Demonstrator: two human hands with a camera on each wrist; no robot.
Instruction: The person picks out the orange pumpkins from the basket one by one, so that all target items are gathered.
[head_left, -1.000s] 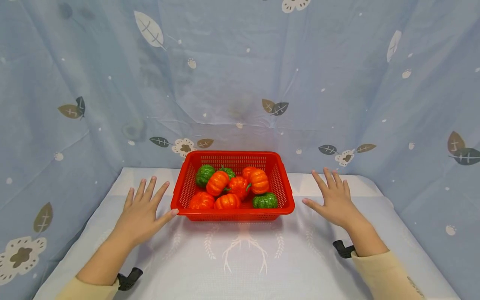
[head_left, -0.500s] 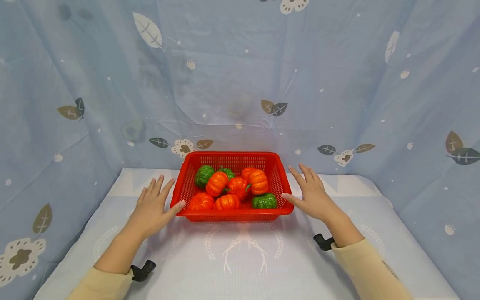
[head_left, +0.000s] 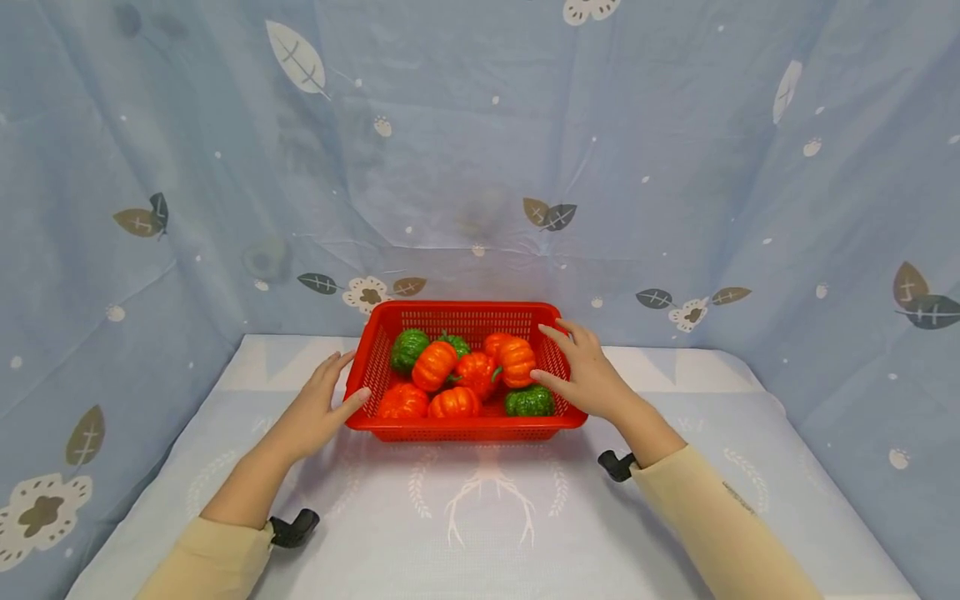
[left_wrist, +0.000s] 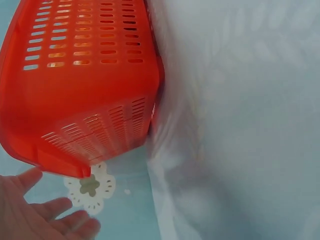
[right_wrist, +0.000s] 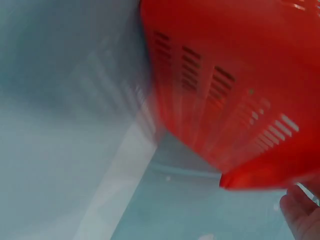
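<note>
A red plastic basket [head_left: 480, 423] with slotted walls stands on the table, holding several small pumpkins. Among them are orange-red ones, such as the pumpkin [head_left: 455, 403] at the front, and green ones, such as the pumpkin [head_left: 531, 402] at the right. My left hand [head_left: 311, 417] is at the basket's left rim, fingers extended and thumb over the front left corner. Over the right rim reaches my right hand [head_left: 588, 375], fingers spread and slightly bent, thumb tip close to an orange pumpkin [head_left: 517, 363]. In the left wrist view the left hand [left_wrist: 35, 215] lies beside the rim.
A pale patterned cloth [head_left: 487, 533] covers the table. Blue curtain [head_left: 465, 150] with leaf and flower prints hangs behind and on both sides. Each wrist carries a black camera mount, as with the left mount [head_left: 295, 528].
Both hands have moved inward to the basket, the right one travelling farther left until it overlaps the right rim. The basket and pumpkins have stayed in place.
</note>
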